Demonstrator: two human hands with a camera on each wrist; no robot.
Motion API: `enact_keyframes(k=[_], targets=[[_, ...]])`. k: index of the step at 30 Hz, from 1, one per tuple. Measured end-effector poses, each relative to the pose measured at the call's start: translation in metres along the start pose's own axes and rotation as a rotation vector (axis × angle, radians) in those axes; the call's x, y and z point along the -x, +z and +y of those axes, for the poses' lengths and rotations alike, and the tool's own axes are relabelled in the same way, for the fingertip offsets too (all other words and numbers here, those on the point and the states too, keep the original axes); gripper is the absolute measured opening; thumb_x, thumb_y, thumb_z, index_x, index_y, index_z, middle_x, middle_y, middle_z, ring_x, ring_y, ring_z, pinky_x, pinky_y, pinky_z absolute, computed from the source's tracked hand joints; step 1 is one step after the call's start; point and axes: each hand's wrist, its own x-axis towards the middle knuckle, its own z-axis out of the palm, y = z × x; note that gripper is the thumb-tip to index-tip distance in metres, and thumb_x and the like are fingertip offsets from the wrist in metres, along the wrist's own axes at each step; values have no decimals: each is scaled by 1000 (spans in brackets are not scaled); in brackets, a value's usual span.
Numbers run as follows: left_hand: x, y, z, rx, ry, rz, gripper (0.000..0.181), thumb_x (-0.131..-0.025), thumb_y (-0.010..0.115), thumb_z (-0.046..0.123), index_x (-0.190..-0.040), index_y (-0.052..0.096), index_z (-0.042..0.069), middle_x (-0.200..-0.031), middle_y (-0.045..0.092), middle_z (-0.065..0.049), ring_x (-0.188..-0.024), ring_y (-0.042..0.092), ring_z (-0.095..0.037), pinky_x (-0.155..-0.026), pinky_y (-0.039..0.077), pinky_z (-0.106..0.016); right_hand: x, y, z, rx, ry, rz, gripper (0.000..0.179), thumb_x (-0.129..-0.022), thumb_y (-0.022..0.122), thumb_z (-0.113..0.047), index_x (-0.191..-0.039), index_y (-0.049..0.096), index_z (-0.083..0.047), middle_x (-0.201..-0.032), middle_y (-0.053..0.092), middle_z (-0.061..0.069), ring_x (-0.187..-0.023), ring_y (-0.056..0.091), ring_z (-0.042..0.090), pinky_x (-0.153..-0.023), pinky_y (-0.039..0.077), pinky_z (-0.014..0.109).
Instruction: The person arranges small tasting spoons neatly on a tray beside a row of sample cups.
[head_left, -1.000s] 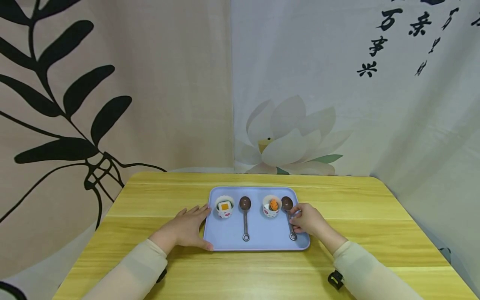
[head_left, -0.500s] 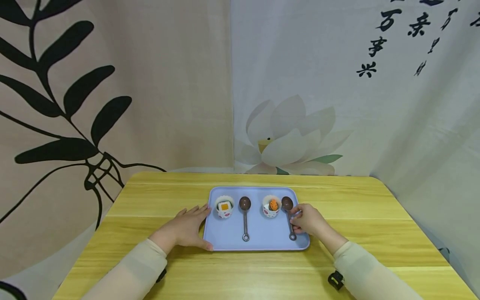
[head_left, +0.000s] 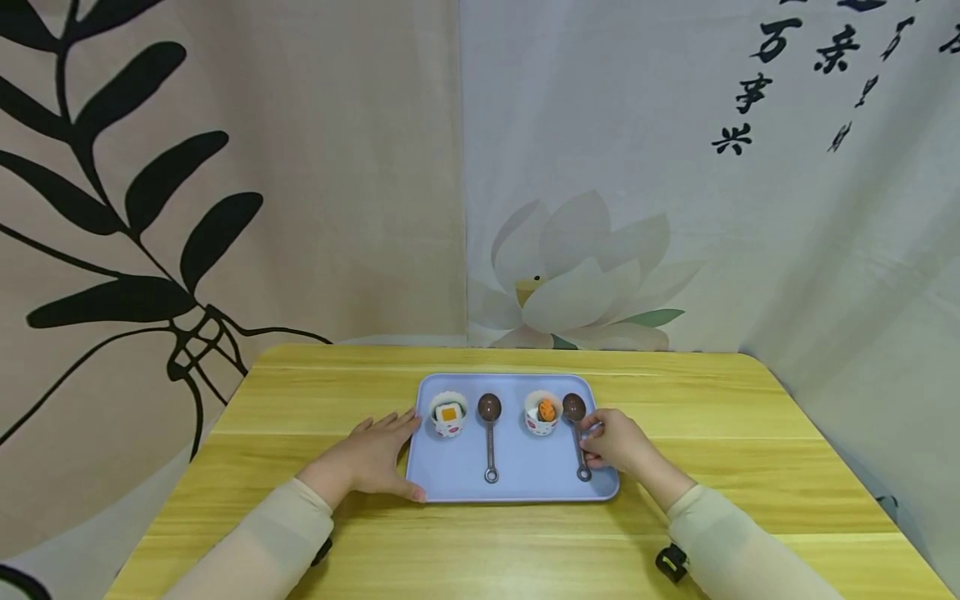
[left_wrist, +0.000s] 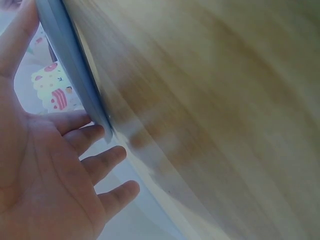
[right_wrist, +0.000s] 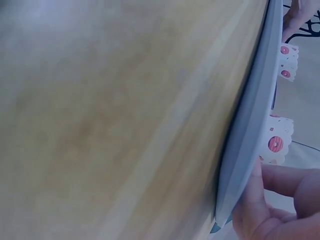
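Note:
A pale blue tray lies on the wooden table. My left hand spreads along its left edge, thumb at the near corner and fingertips by the rim; the left wrist view shows its fingers fairly straight. At the tray's right side my right hand pinches the handle of the right-hand spoon, which has a brown bowl and a ringed metal handle. A matching spoon lies mid-tray. Two spotted paper cups stand upright: the left cup holds a white-and-yellow piece, the right cup an orange-topped one.
The table reaches well past the tray on every side. Behind it hang printed curtains, one with dark leaves, the other with a pale lotus and black writing.
The ringed end of the right-hand spoon has shifted very slightly left, with the right hand still at its handle. The left hand, tray and cups stay essentially where they were.

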Motion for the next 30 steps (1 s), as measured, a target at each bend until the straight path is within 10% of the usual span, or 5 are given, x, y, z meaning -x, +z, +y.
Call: enact_keyframes(k=[30], targets=[[9,-1,-10,13,102,59,103,-81,72,65,-151,38,-3,-159,33,-19,-145,32,-40,-116,21,-63,32,-55,-6,81,-146,-43,29,-98,64,-11,-119,61,8,-95,63,16,-76,65,25,-65,61,42]])
